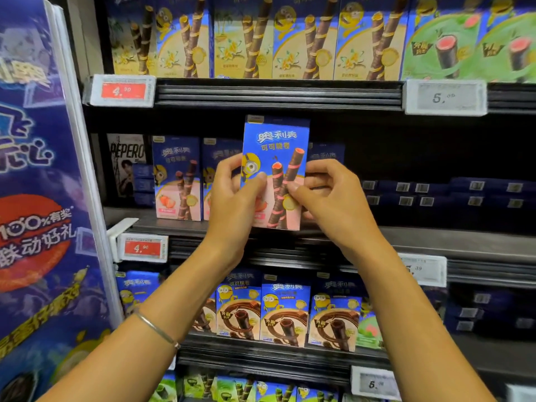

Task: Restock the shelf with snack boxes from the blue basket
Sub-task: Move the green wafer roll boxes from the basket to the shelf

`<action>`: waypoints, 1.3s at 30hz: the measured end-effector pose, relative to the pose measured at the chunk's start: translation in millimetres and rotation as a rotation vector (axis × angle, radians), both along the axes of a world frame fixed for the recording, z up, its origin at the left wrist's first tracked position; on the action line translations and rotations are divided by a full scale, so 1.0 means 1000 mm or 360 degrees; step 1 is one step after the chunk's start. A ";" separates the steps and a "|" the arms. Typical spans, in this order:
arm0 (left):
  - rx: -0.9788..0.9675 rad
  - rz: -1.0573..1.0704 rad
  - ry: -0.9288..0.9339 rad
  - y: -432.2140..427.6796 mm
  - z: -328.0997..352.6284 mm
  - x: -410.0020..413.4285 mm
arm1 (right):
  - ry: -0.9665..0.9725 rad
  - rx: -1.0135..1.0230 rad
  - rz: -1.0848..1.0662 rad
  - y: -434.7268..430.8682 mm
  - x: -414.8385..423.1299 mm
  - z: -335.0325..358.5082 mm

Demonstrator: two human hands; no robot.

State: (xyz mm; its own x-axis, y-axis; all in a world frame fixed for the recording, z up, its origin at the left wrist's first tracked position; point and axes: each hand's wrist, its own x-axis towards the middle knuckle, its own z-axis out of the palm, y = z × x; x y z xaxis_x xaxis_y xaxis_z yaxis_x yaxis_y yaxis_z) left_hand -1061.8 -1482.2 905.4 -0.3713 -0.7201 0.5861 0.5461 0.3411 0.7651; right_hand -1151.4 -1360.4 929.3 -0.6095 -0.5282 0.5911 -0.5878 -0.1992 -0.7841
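Observation:
I hold one blue and pink snack box (275,146) upright in front of the middle shelf (435,242). My left hand (232,198) grips its left edge, thumb on the front face. My right hand (333,198) grips its right edge the same way. The box's bottom sits just above the shelf's front lip. Two matching boxes (177,178) stand further back on the shelf to the left, and another shows behind the held box on its right. The blue basket is out of view.
The middle shelf right of the held box is dark, with low dark blue packs (435,195) at the back. Vanilla boxes (261,39) fill the shelf above, chocolate boxes (284,311) the one below. A promotional panel (43,198) borders the left.

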 end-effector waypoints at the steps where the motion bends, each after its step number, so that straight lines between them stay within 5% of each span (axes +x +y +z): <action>1: -0.0056 -0.0035 -0.0035 0.003 0.000 -0.002 | -0.0058 -0.0028 0.0027 0.004 -0.003 0.000; 5: -0.0162 0.0097 -0.0137 -0.001 0.003 -0.001 | -0.0261 -0.0135 0.0026 0.025 -0.026 -0.002; 12: -0.0193 0.1102 -0.0420 -0.058 0.000 0.025 | -0.0272 -0.0148 -0.0270 0.039 -0.065 -0.014; 19: -0.0245 0.1025 -0.0851 -0.069 -0.002 0.017 | -0.0099 0.0139 -0.0421 0.023 -0.072 -0.027; 25: -0.0040 0.1233 -0.0760 -0.092 0.000 0.025 | 0.0099 0.0385 -0.0562 0.019 -0.064 -0.024; 39: -0.0009 0.0930 -0.0774 -0.100 -0.003 0.028 | -0.0063 0.0429 -0.0403 -0.005 -0.057 -0.021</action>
State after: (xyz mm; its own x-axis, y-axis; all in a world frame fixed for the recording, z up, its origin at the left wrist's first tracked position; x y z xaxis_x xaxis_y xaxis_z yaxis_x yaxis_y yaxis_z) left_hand -1034.2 -1581.9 902.1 -0.1483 -0.8764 0.4582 -0.1230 0.4761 0.8707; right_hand -1207.9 -1365.6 907.9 -0.7602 -0.4915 0.4248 -0.5604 0.1653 -0.8116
